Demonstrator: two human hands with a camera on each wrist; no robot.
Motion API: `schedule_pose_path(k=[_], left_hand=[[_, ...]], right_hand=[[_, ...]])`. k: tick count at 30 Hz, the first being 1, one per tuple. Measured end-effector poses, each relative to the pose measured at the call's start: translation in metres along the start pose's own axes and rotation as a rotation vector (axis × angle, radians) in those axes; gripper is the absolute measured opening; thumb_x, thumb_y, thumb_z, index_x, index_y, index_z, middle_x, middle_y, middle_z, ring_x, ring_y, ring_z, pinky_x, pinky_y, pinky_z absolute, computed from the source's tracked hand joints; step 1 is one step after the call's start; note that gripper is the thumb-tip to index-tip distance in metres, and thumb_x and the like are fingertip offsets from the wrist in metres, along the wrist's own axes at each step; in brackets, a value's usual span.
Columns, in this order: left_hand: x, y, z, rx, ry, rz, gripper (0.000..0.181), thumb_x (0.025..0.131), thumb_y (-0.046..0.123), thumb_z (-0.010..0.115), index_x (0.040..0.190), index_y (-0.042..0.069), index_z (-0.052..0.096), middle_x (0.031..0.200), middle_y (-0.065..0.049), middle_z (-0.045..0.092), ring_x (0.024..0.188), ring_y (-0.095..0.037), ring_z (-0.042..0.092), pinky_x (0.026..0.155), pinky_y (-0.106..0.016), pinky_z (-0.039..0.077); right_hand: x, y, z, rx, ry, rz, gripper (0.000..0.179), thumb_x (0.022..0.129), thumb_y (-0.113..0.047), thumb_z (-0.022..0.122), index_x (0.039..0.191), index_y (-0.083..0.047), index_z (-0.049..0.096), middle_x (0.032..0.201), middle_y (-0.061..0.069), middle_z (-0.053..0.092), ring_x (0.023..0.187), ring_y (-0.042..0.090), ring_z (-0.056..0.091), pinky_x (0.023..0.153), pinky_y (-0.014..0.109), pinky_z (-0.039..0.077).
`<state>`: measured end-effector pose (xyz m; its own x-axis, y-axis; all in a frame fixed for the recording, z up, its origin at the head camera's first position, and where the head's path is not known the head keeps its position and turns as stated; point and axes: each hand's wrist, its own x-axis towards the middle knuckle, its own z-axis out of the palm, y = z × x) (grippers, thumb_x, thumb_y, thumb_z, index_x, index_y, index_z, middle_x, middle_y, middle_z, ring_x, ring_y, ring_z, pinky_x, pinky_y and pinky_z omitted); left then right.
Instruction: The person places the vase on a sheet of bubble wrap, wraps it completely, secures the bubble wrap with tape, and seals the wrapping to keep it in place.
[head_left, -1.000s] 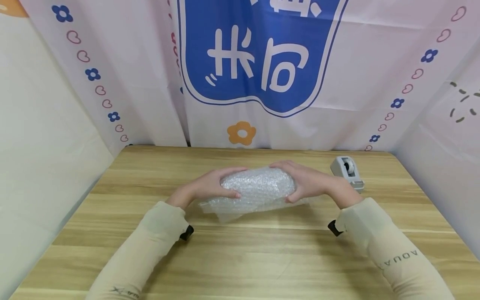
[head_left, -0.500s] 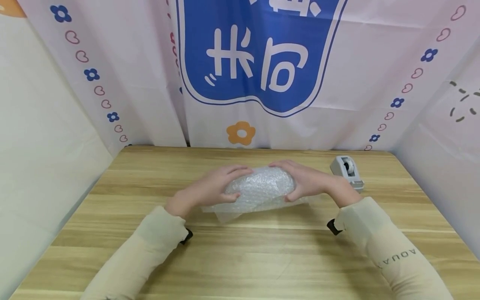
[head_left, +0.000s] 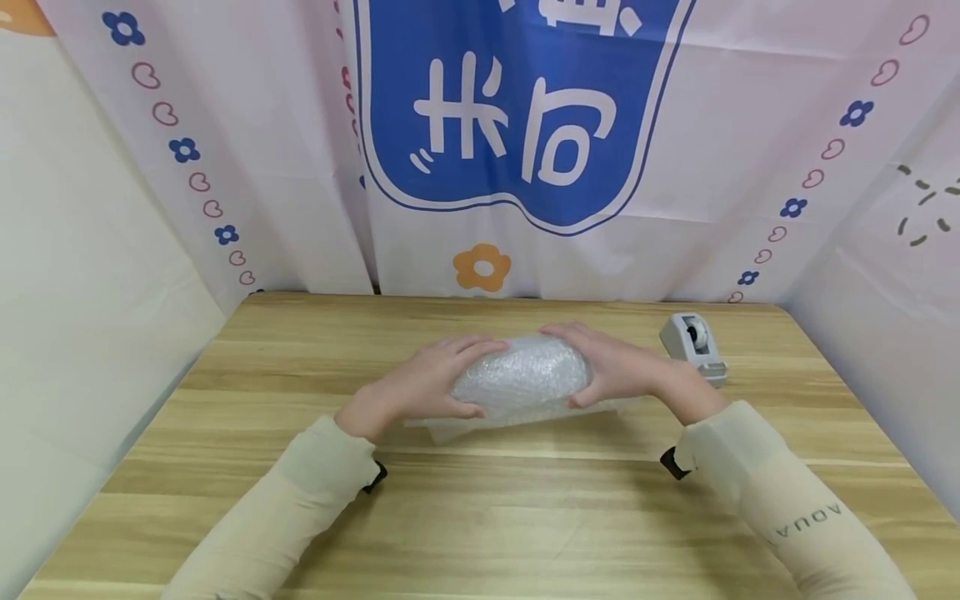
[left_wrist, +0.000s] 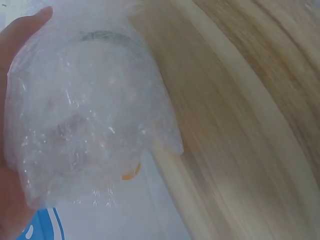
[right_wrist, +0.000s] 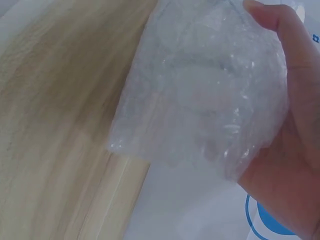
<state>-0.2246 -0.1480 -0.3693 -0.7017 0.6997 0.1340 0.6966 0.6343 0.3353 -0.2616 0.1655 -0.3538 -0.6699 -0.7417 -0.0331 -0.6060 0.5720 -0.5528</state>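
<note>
Gripping a bubble-wrapped bundle (head_left: 525, 379), left hand (head_left: 423, 383), right hand (head_left: 615, 367), opposite ends

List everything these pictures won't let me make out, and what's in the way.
- What the bubble wrap holds, if anything: all views, blurred by its cloudy layers.
- Much of the left hand: left wrist view, behind the wrap and past the left edge.
- Top of the blue sign: head view, cut by the top edge.
- Tape end on the dispenser: head view, too small.
</note>
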Motion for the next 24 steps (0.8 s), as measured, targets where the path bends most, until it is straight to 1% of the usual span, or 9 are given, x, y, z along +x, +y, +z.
schedule_pose_path(k=[4, 6, 8, 10, 13, 15, 18, 21, 24], left_hand=[[0.0, -0.001, 0.0, -0.036, -0.012, -0.001, 0.09, 0.083, 0.03, 0.086, 0.159, 0.024, 0.038, 0.158, -0.005, 0.042, 0.142, -0.031, 0.041, 0.113, -0.057, 0.037], [-0.001, -0.002, 0.0, -0.05, -0.014, 0.004, 0.09, 0.083, 0.027, 0.086, 0.159, 0.024, 0.037, 0.158, -0.006, 0.043, 0.141, -0.032, 0.042, 0.112, -0.058, 0.038], [-0.001, -0.002, 0.0, -0.069, -0.017, 0.001, 0.091, 0.083, 0.025, 0.086, 0.159, 0.024, 0.036, 0.157, -0.007, 0.043, 0.141, -0.032, 0.042, 0.111, -0.059, 0.038], [-0.001, -0.003, 0.0, -0.088, -0.018, -0.006, 0.091, 0.083, 0.023, 0.086, 0.159, 0.024, 0.036, 0.157, -0.007, 0.043, 0.141, -0.032, 0.042, 0.111, -0.059, 0.039], [-0.002, -0.004, -0.001, -0.112, -0.017, -0.019, 0.091, 0.082, 0.02, 0.085, 0.159, 0.024, 0.037, 0.157, -0.007, 0.043, 0.14, -0.032, 0.041, 0.109, -0.06, 0.04], [-0.002, -0.003, -0.001, -0.12, -0.014, -0.021, 0.091, 0.082, 0.019, 0.085, 0.159, 0.024, 0.037, 0.156, -0.007, 0.044, 0.14, -0.032, 0.042, 0.108, -0.06, 0.041], [-0.001, -0.003, -0.001, -0.123, -0.014, -0.021, 0.088, 0.082, 0.019, 0.084, 0.158, 0.025, 0.039, 0.156, -0.006, 0.044, 0.139, -0.031, 0.043, 0.107, -0.059, 0.043], [0.0, -0.002, 0.0, -0.117, -0.004, -0.015, 0.086, 0.082, 0.02, 0.084, 0.157, 0.024, 0.041, 0.155, -0.007, 0.045, 0.138, -0.032, 0.044, 0.106, -0.059, 0.044], [0.0, -0.002, 0.0, -0.108, 0.003, -0.012, 0.085, 0.083, 0.02, 0.084, 0.156, 0.023, 0.042, 0.154, -0.008, 0.046, 0.137, -0.033, 0.046, 0.106, -0.059, 0.044]], right_hand=[[-0.003, -0.004, 0.003, -0.1, 0.035, 0.017, 0.112, 0.071, -0.026, 0.09, 0.162, -0.01, 0.027, 0.162, 0.021, 0.029, 0.142, 0.043, 0.039, 0.106, 0.063, 0.042], [-0.005, -0.007, 0.005, -0.186, 0.069, 0.013, 0.112, 0.07, -0.03, 0.091, 0.161, -0.011, 0.029, 0.163, 0.022, 0.029, 0.141, 0.045, 0.039, 0.107, 0.064, 0.042], [-0.007, -0.011, 0.009, -0.28, 0.11, -0.006, 0.112, 0.069, -0.033, 0.093, 0.16, -0.008, 0.032, 0.162, 0.022, 0.031, 0.139, 0.046, 0.042, 0.106, 0.065, 0.042], [-0.01, -0.014, 0.013, -0.368, 0.149, -0.034, 0.115, 0.067, -0.037, 0.095, 0.159, -0.005, 0.032, 0.161, 0.023, 0.033, 0.139, 0.046, 0.042, 0.107, 0.065, 0.04], [-0.013, -0.016, 0.021, -0.449, 0.199, -0.08, 0.122, 0.063, -0.039, 0.098, 0.158, -0.003, 0.03, 0.16, 0.025, 0.034, 0.139, 0.046, 0.042, 0.108, 0.065, 0.04], [-0.015, -0.016, 0.024, -0.467, 0.227, -0.111, 0.126, 0.06, -0.038, 0.1, 0.158, -0.003, 0.028, 0.159, 0.026, 0.034, 0.139, 0.047, 0.042, 0.109, 0.064, 0.04], [-0.016, -0.014, 0.028, -0.467, 0.27, -0.156, 0.126, 0.058, -0.032, 0.102, 0.157, -0.004, 0.03, 0.156, 0.028, 0.038, 0.135, 0.047, 0.047, 0.107, 0.063, 0.042], [-0.016, -0.011, 0.028, -0.454, 0.287, -0.184, 0.122, 0.057, -0.027, 0.101, 0.156, -0.005, 0.032, 0.154, 0.029, 0.04, 0.132, 0.048, 0.049, 0.105, 0.063, 0.044], [-0.016, -0.009, 0.028, -0.444, 0.293, -0.198, 0.12, 0.057, -0.026, 0.1, 0.155, -0.005, 0.034, 0.153, 0.029, 0.041, 0.13, 0.049, 0.05, 0.103, 0.063, 0.045]])
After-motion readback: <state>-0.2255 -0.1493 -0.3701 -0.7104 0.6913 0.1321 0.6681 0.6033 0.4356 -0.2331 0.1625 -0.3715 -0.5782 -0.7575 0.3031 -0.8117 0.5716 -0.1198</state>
